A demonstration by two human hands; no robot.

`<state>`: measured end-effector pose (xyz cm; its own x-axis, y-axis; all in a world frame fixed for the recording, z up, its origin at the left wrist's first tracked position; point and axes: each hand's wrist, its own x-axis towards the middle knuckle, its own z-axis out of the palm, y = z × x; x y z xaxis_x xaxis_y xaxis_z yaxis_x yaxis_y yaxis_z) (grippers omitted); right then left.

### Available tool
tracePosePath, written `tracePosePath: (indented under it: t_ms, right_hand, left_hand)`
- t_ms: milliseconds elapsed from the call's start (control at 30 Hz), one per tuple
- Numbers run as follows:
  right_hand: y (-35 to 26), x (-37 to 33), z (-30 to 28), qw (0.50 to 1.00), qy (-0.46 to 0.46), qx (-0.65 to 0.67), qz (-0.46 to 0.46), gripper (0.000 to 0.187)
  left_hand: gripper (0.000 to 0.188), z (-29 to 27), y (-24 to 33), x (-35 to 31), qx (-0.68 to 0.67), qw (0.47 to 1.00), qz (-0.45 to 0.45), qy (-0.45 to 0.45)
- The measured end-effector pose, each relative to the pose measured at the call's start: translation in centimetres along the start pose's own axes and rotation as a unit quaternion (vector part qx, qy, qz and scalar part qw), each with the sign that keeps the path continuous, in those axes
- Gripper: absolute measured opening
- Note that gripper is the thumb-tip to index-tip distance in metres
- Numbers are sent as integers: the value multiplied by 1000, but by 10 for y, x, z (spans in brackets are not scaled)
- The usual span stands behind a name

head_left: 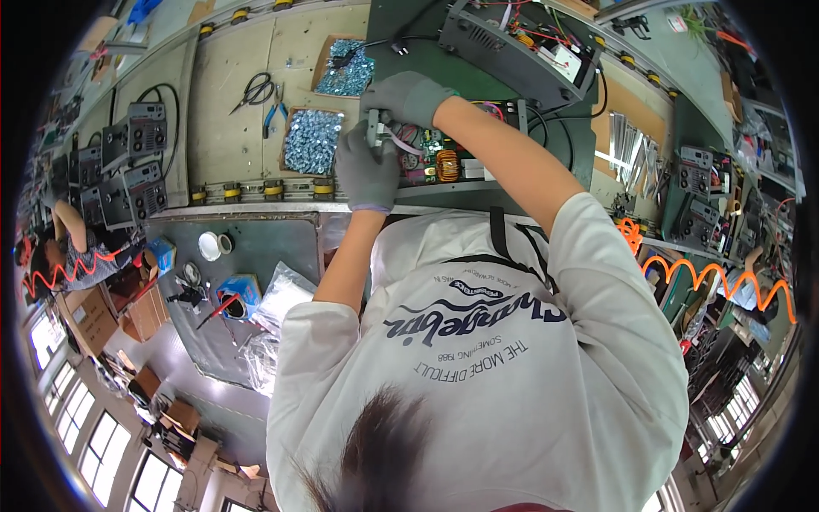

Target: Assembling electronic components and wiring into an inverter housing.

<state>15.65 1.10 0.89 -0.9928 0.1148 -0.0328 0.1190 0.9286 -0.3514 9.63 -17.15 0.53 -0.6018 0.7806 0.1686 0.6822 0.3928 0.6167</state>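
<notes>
An opened electronic unit (478,167) lies in front of me, with circuit boards, wires and a copper-wound coil (447,165) showing inside. At its left end a small grey panel (374,128) stands between my hands. My left hand (367,175), in a grey glove, is closed on the panel's near side. My right hand (409,96), gloved the same, reaches across the unit and curls over the panel's far side. Its fingertips are partly hidden. A pale flat cable (404,146) runs from beside the panel into the unit.
Trays of small metal screws (313,141) (348,70) sit to the left, near blue-handled pliers (275,111) and black-handled scissors (254,90). Another opened black unit (520,51) stands beyond. Metal strips (633,154) lie to the right. A coiled orange hose (717,277) hangs there.
</notes>
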Motion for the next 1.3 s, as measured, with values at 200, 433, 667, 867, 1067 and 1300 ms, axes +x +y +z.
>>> tracePosePath:
  t_ms: [200, 433, 667, 867, 1067, 1300]
  right_hand:
    - [-45, -83, -21, 919, 354, 61, 161, 26]
    - [-18, -188, -19, 838, 276, 20, 471, 22]
    - [-21, -177, -24, 927, 106, -12, 358, 31]
    - [-12, -195, -15, 833, 297, 289, 366, 24]
    - [0, -139, -37, 892, 43, -39, 449, 22]
    - [27, -110, -21, 882, -36, -138, 449, 21]
  left_hand:
    - [51, -6, 1, -8, -23, 993, 85, 82]
    - [36, 15, 48, 19, -99, 982, 158, -45]
    - [35, 72, 71, 83, 109, 927, 104, -343]
    - [36, 81, 83, 106, 186, 873, 163, -420]
    - [35, 102, 68, 108, 148, 895, 265, -327]
    - [34, 113, 60, 114, -23, 927, 93, -362]
